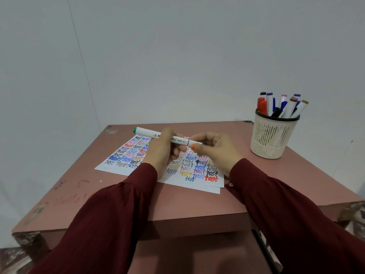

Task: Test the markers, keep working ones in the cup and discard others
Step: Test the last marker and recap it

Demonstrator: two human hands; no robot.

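Observation:
A white marker [147, 133] with a green cap at its left end lies level above the paper, held by both hands. My left hand [161, 150] grips its middle. My right hand [215, 150] pinches the right end, where a green tip or cap shows between the fingers. Below them a white sheet of paper [178, 181] carries the word "test" written many times in many colours. At the back right stands a cream slotted cup [273, 138] with several markers [282, 104] upright in it.
The pinkish-brown table [197, 202] has worn corners and faint scribbles at its front left. A second sheet peeks out under the paper's lower right edge. Grey walls close in behind and to the left. A dark strip lies below the table's front edge.

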